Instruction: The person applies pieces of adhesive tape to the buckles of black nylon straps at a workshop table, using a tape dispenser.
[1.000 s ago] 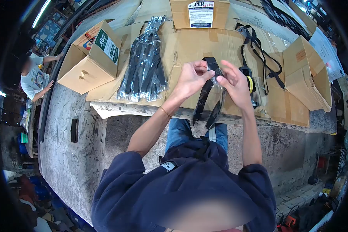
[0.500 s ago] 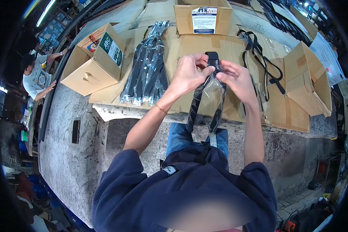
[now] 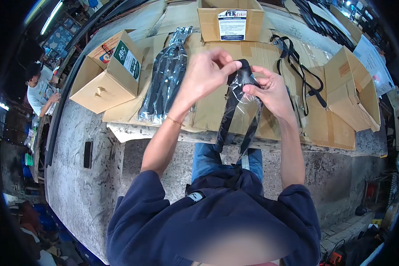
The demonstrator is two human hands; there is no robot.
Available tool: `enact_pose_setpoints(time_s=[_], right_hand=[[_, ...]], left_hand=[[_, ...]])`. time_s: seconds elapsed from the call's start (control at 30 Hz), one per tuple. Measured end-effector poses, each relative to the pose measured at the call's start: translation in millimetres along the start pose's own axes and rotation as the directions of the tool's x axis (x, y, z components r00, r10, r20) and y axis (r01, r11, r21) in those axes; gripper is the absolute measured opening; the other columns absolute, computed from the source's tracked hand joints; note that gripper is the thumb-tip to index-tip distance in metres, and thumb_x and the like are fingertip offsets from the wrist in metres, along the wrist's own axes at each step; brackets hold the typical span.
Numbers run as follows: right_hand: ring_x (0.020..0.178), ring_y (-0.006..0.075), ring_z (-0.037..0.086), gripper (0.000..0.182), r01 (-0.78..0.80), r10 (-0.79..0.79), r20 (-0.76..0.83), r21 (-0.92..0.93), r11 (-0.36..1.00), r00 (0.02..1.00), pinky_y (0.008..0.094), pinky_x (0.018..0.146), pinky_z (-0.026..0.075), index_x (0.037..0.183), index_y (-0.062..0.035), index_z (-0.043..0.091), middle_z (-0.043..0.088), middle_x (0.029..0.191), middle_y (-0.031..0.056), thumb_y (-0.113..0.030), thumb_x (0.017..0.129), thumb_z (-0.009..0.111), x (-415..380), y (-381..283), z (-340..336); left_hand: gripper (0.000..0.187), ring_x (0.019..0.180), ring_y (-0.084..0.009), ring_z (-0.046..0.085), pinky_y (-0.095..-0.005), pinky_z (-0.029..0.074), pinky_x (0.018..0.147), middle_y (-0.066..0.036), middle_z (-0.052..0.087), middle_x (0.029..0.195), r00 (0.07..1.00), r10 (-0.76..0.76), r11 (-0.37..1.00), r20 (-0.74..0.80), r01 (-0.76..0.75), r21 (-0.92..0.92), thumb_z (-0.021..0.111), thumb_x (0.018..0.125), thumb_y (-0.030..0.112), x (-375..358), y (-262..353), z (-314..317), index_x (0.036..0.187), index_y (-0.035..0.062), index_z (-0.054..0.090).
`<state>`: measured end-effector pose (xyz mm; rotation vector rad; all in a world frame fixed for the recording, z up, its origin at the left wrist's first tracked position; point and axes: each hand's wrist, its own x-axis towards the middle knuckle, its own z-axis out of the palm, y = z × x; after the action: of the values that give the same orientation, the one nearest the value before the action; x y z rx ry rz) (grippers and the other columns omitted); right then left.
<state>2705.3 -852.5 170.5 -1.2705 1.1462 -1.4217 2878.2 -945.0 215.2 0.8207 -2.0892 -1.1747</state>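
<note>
A black strap [image 3: 226, 119] in a clear plastic bag [image 3: 244, 106] hangs from my two hands over the cardboard, its two lengths reaching past the table's front edge. My left hand [image 3: 209, 73] pinches the folded top of the strap between thumb and fingers. Just below, on the right, my right hand [image 3: 269, 90] is closed round the gathered neck of the bag. A pile of bagged black straps [image 3: 166, 77] lies to the left of my hands. To their right lies a loose black strap with buckles [image 3: 300, 68].
Open cardboard boxes stand at the left [image 3: 105, 73], the back [image 3: 208, 23] and the right [image 3: 348, 88]. A flat dark object [image 3: 88, 154] lies on the grey surface at left. A co-worker [image 3: 42, 91] is at the far left.
My left hand has risen slightly and moved left along the top of the strap, which now tilts. The co-worker's arms have drawn in toward their body.
</note>
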Motion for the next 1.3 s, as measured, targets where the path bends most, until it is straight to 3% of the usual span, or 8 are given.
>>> enact_pose_setpoints(time_s=[0.07, 0.1, 0.27, 0.33, 0.6, 1.07, 1.17, 1.3], right_hand=[[0.069, 0.0102, 0.062, 0.053, -0.012, 0.012, 0.002, -0.035, 0.999, 1.0, 0.0224, 0.064, 0.048, 0.122, 0.005, 0.046, 0.067, 0.081, 0.0084, -0.003, 0.077, 0.072, -2.3, -1.8, -0.2], [0.069, 0.0113, 0.062, 0.061, -0.004, 0.004, 0.012, -0.022, 1.0, 1.0, 0.0229, 0.065, 0.048, 0.126, 0.0047, 0.04, 0.067, 0.08, 0.0095, -0.004, 0.076, 0.073, -3.0, -2.2, 0.2], [0.07, 0.0141, 0.064, 0.077, -0.019, 0.017, 0.068, 0.024, 1.0, 0.998, 0.0241, 0.068, 0.048, 0.133, 0.0022, 0.027, 0.067, 0.078, 0.0119, -0.003, 0.073, 0.075, -1.3, -12.9, 7.4], [0.07, 0.0146, 0.063, 0.08, -0.022, 0.027, 0.116, -0.048, 0.999, 0.993, 0.0248, 0.07, 0.048, 0.135, 0.0001, 0.024, 0.066, 0.078, 0.012, -0.003, 0.073, 0.075, -0.7, -9.9, 5.0], [0.07, 0.0147, 0.063, 0.078, -0.057, 0.077, 0.262, -0.083, 0.995, 0.962, 0.0246, 0.068, 0.047, 0.137, -0.001, 0.021, 0.065, 0.078, 0.0116, 0.0, 0.076, 0.071, -4.5, -17.5, 4.0], [0.083, 0.0147, 0.061, 0.061, -0.028, 0.047, 0.322, -0.065, 0.997, 0.946, 0.0258, 0.074, 0.046, 0.131, -0.0033, 0.033, 0.064, 0.089, 0.0107, -0.005, 0.081, 0.068, -8.5, 0.2, 12.3], [0.09, 0.0197, 0.06, 0.041, 0.399, -0.467, -0.117, -0.366, 0.841, 0.877, 0.0312, 0.074, 0.047, 0.112, -0.0026, 0.056, 0.062, 0.098, 0.0094, -0.01, 0.075, 0.073, -23.2, 8.5, 22.3], [0.078, 0.0269, 0.059, 0.017, 0.435, -0.546, 0.03, -0.642, 0.632, 0.837, 0.0342, 0.066, 0.047, 0.09, -0.0028, 0.064, 0.057, 0.084, 0.0105, -0.005, 0.074, 0.07, -45.2, 0.3, 37.4]], left_hand=[[0.028, 0.091, -0.0191, 0.061, -0.0308, 0.047, 0.081, -0.01, 0.064, 0.094, 0.899, 0.438, 0.82, -0.018, -0.391, 0.418, 0.075, 0.072, 0.012, -0.5, 10.7, -13.0, 0.095, 0.0022, 0.063], [0.035, 0.107, -0.0279, 0.054, -0.0361, 0.042, 0.089, -0.012, 0.058, 0.107, 0.773, 0.625, 0.694, 0.106, -0.613, 0.379, 0.075, 0.068, 0.011, 5.5, 14.0, -17.1, 0.1, 0.0038, 0.061], [0.04, 0.107, -0.0312, 0.054, -0.0386, 0.043, 0.087, -0.012, 0.06, 0.107, 0.596, 0.526, 0.599, 0.607, -0.766, 0.233, 0.073, 0.068, 0.007, 30.6, 29.9, -22.5, 0.107, 0.008, 0.062], [0.038, 0.099, -0.0297, 0.058, -0.0378, 0.045, 0.082, -0.012, 0.063, 0.099, 0.578, 0.218, 0.769, 0.787, -0.598, 0.226, 0.071, 0.069, 0.004, 37.7, 35.8, -23.3, 0.106, 0.0094, 0.063], [0.032, 0.072, -0.0179, 0.063, -0.0311, 0.048, 0.067, -0.008, 0.069, 0.085, 0.498, 0.17, 0.869, 0.851, -0.482, 0.108, 0.073, 0.069, 0.002, 31.8, 27.4, -21.4, 0.1, 0.0053, 0.068], [0.016, 0.07, -0.0086, 0.061, -0.0217, 0.049, 0.066, -0.007, 0.068, 0.08, 0.655, 0.086, 0.996, 0.751, -0.083, -0.042, 0.07, 0.076, -0.001, 16.4, -1.1, -25.2, 0.092, -0.0018, 0.069], [0.016, 0.069, -0.0095, 0.061, -0.0204, 0.05, 0.064, -0.009, 0.068, 0.08, 0.718, 0.058, 0.998, 0.693, -0.042, -0.04, 0.069, 0.076, -0.002, 9.4, -2.7, -26.1, 0.092, -0.0043, 0.068], [0.016, 0.068, -0.0095, 0.062, -0.0201, 0.05, 0.063, -0.009, 0.068, 0.081, 0.724, 0.041, 0.997, 0.689, 0.019, -0.079, 0.069, 0.077, -0.003, 3.8, -13.4, -26.0, 0.093, -0.0052, 0.067]])
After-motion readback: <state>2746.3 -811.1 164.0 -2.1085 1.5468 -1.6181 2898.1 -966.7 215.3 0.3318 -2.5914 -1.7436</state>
